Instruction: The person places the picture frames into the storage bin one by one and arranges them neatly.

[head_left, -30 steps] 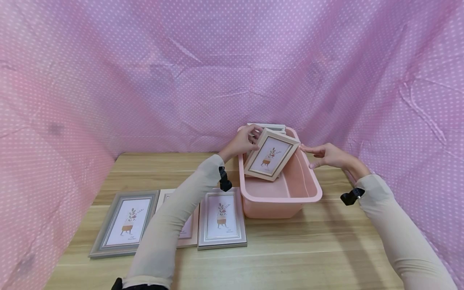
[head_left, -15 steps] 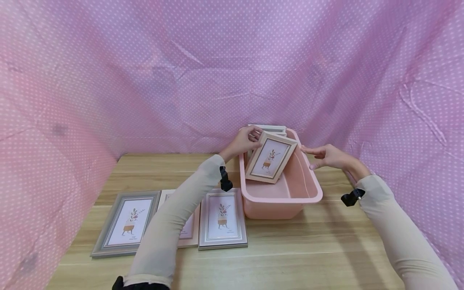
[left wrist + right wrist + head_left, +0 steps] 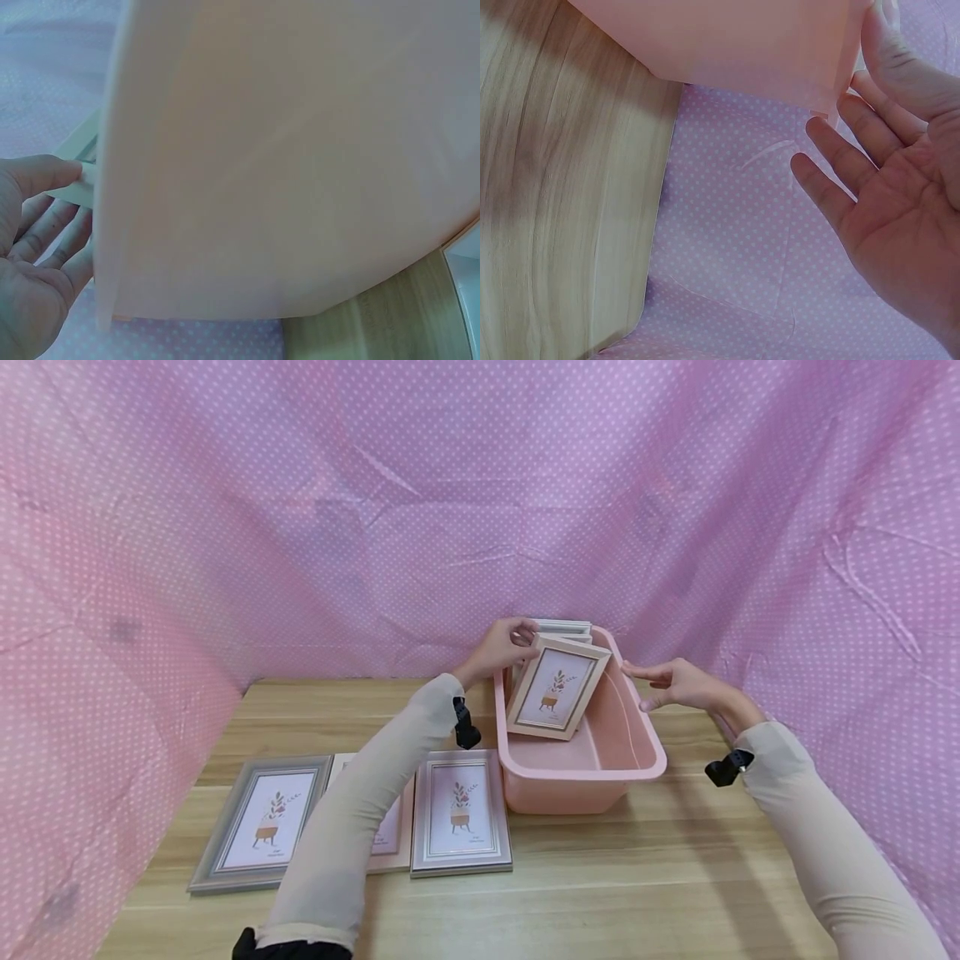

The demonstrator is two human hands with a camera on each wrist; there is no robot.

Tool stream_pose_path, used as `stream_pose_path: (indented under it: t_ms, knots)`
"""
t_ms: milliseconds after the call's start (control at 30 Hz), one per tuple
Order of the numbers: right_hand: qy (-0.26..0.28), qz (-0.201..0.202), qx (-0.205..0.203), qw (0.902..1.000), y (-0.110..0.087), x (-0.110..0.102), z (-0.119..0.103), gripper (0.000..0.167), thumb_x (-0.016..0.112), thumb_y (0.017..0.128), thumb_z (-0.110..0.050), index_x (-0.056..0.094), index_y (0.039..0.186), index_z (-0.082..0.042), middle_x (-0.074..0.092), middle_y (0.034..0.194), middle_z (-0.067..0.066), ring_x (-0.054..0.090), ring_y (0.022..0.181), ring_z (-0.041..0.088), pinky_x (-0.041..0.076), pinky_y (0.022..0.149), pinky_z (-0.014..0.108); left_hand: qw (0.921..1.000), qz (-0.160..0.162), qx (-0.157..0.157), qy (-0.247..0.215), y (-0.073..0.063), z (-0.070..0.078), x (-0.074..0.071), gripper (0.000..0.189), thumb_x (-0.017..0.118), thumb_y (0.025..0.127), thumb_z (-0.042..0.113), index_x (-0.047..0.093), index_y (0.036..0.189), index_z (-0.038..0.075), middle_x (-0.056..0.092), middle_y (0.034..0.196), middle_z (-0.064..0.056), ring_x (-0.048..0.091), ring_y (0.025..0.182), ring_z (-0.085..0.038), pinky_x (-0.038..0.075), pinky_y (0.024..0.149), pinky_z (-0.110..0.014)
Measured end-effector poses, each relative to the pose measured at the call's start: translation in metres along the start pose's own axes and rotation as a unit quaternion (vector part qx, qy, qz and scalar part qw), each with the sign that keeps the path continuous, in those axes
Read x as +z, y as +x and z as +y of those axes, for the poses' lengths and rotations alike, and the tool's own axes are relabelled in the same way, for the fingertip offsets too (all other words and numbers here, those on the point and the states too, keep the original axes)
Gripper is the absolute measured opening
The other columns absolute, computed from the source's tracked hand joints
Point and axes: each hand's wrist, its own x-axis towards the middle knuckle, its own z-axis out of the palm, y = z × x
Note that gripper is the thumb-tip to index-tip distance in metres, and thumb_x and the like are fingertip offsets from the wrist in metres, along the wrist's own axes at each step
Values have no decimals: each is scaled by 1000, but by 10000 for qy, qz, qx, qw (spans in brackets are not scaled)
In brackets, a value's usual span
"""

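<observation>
A cream picture frame [image 3: 558, 689] with a plant print leans tilted inside the pink plastic basin [image 3: 581, 774]. At its upper left corner my left hand [image 3: 504, 647] pinches it, thumb in front and fingers behind. In the left wrist view the basin wall hides most of the frame, and the thumb of the left hand [image 3: 37, 225] lies on the corner that shows. My right hand [image 3: 678, 682] is at the basin's right rim, fingers extended and fingertips right at the edge. The right wrist view has the palm of that hand [image 3: 900, 195] facing the camera, holding nothing.
White frames [image 3: 564, 627] stand at the basin's back end, behind the cream one. On the wooden table [image 3: 585, 893], left of the basin, lie a grey frame [image 3: 258, 822], a cream-edged frame [image 3: 389, 839] partly under the left sleeve, and a pinkish-silver frame [image 3: 461, 814]. Dotted pink cloth [image 3: 480, 510] hangs around.
The cream frame has moved slightly down and left into the basin and turned more upright, with the left hand moving slightly left. The right hand has stayed at the rim.
</observation>
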Motion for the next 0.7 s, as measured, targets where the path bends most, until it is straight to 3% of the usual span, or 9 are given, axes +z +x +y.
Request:
stream_pose_path:
  t_ms: [200,400,567,700]
  knots:
    - [-15,17,-3,10000,0,0,1,74,83,80,-8,49,146,2,38,155,20,39,142,43,35,116,55,9995,-148,-129,255,-3,5,-7,35,74,88,-2,66,121,-1,67,104,-14,62,87,-15,61,75,-27]
    - [-19,14,-19,10000,-1,0,3,75,83,80,-7,48,145,4,37,155,21,38,141,43,34,115,54,9982,-362,-40,481,-3,5,-11,33,75,87,-2,68,120,-1,67,100,-13,62,87,-16,54,69,-19]
    - [-116,12,19,9999,0,1,3,74,83,81,-10,49,145,2,39,155,20,38,142,42,36,117,44,9976,-415,-47,553,-3,2,-12,34,75,88,0,71,122,3,67,102,-12,63,89,-17,59,73,-24]
    - [-170,67,-50,9998,1,2,2,73,84,80,-10,50,144,3,40,153,22,41,140,44,37,116,46,9978,-333,-6,569,-1,1,-11,31,74,90,2,73,121,4,69,107,-13,63,87,-16,63,79,-37]
